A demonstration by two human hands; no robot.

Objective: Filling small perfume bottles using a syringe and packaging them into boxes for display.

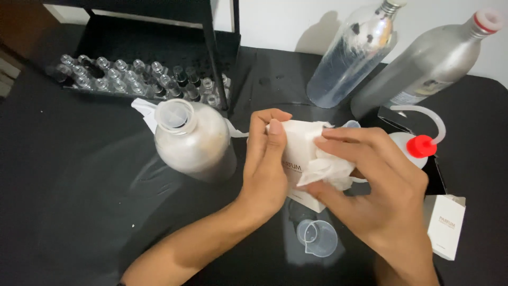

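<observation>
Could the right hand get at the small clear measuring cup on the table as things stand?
Probably yes, once freed: the measuring cup lies uncovered just below the right hand, nothing between them. But that hand is pressing a tissue against the white box.

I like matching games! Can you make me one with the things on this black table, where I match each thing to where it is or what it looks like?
Things:
1. white box
2. wash bottle
3. small clear cup
4. little glass vials

Descriptions:
A. has a red cap and a bent spout
B. stand in rows on the black rack at the far left
C. held in the left hand, with the right hand pressing tissue on it
D. lies on the table below the hands

Pairs: 1-C, 2-A, 3-D, 4-B
</observation>
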